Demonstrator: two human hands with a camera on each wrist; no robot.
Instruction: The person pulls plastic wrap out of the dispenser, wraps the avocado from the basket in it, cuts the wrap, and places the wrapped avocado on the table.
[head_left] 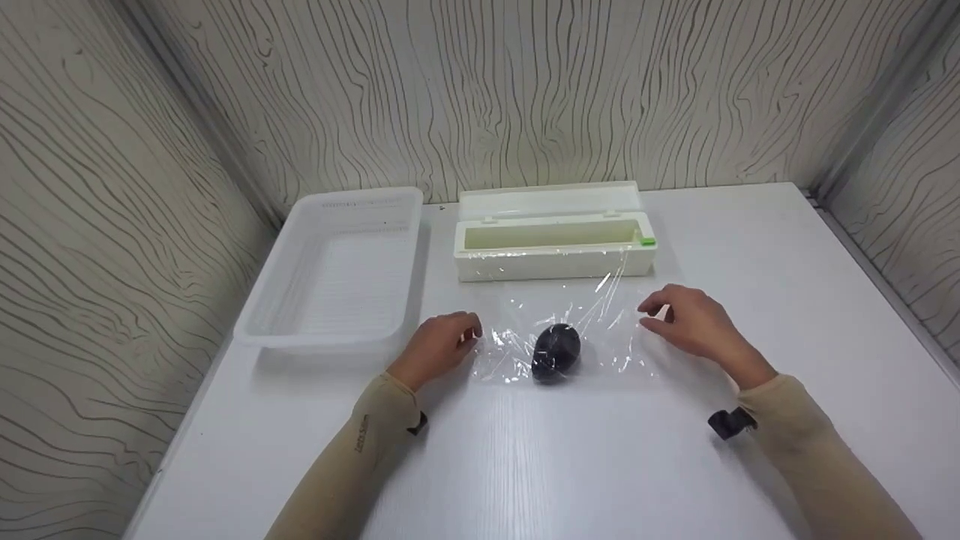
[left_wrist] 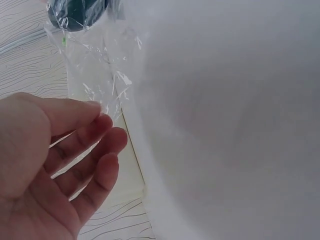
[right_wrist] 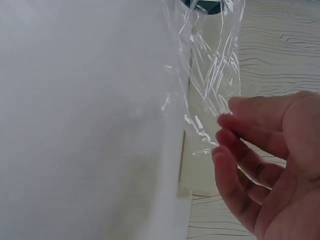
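Note:
A thin sheet of clear plastic wrap spreads between my two hands, creased and full of glints. My left hand pinches its left edge between thumb and fingertips. Opposite, the thumb and index fingertip of my right hand pinch the right edge, other fingers loosely bent. Between the hands sits a dark, smooth avocado-like thing, with wrap glinting across it. In the left wrist view this dark thing looks greenish behind the wrap. The wrap reaches back to a white wrap dispenser box.
The dispenser's lid stands raised at the back, with a small green piece on its front right corner. A white translucent basket lies at the left on the white table. Patterned panels enclose the table.

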